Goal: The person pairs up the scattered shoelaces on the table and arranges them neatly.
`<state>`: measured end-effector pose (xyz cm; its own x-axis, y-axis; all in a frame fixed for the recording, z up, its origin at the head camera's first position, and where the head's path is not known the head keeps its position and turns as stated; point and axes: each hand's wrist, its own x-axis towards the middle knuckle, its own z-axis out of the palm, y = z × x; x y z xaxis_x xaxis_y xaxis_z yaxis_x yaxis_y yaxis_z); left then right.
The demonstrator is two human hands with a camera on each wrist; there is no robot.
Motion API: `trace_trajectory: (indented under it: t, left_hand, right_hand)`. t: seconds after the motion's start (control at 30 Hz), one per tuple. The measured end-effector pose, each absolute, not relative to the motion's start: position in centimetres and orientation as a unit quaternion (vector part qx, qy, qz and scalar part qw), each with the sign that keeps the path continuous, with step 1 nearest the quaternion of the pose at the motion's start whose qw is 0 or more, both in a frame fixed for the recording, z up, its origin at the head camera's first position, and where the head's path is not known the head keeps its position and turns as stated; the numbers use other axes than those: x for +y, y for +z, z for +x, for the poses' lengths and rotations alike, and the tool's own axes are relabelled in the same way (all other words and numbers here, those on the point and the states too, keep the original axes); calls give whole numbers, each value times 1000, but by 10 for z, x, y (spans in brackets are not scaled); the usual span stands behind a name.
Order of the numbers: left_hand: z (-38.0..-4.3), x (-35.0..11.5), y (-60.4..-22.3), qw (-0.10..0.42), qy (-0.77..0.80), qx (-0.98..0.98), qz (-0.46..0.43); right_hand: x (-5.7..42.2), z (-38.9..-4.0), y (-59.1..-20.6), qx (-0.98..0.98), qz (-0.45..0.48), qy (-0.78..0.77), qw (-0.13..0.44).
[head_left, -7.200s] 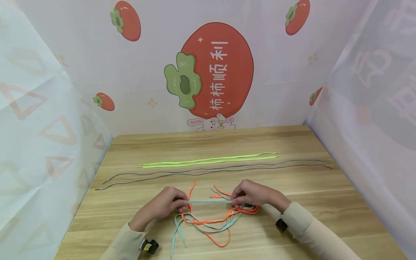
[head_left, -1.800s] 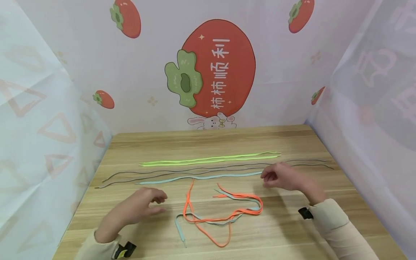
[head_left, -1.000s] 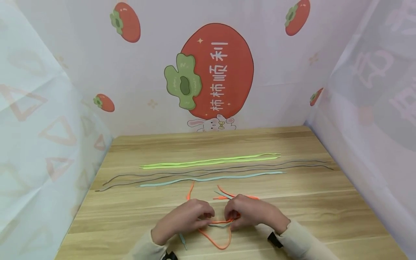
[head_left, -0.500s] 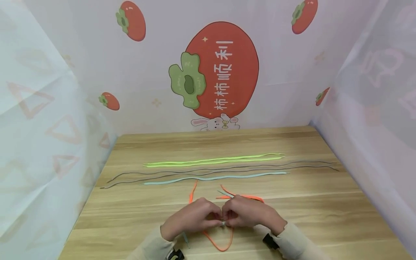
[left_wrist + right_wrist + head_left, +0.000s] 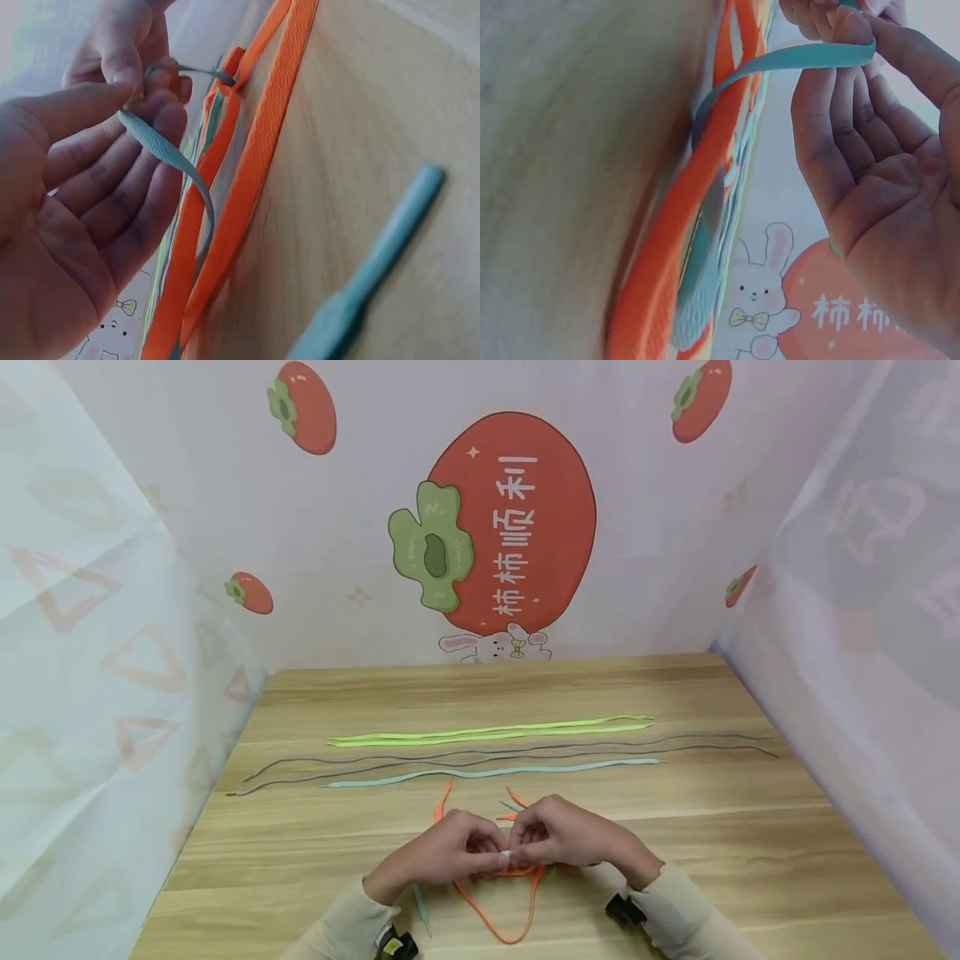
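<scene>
Close together at the near middle of the table, my left hand (image 5: 453, 852) and right hand (image 5: 566, 833) both pinch one light blue shoelace (image 5: 161, 146) between thumb and index finger. In the right wrist view that lace (image 5: 802, 56) curves from the fingertips down among the orange shoelaces (image 5: 712, 180). The other fingers of both hands are loosely bent. An orange loop (image 5: 474, 906) hangs out on the near side, and a blue lace tip (image 5: 422, 906) lies left of it. Part of the tangle is hidden under the hands.
Beyond the hands a straight light blue shoelace (image 5: 525, 769) lies across the wooden table (image 5: 750, 852). Behind it are two grey laces (image 5: 697, 746) and bright green laces (image 5: 480, 732). Printed cloth walls (image 5: 322, 527) enclose the table's back and sides.
Earlier both hands held a blue shoelace stretched; one then lay straight beyond the tangle. The hands came back together at the tangle, pinched the other blue lace and have lifted it slightly.
</scene>
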<state>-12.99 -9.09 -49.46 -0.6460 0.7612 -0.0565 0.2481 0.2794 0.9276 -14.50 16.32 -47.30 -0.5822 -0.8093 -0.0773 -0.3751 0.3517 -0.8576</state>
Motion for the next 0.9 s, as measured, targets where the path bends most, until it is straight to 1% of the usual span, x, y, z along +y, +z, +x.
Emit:
trace_trajectory:
  t: [0.33, 0.53, 0.73, 0.9]
  left_hand:
    - [-138, -110, -490, 303, 540, 700, 354]
    - [-142, -125, -484, 305, 546, 692, 362]
    - [-144, -138, -481, 308, 545, 696, 353]
    - [-143, -150, -481, 321, 543, 701, 334]
  right_hand:
    - [177, -152, -463, 748, -405, -439, 291]
    - [191, -157, -458, 732, -403, -453, 312]
    - [202, -163, -454, 723, -415, -458, 309]
    - [210, -164, -453, 725, -411, -455, 313]
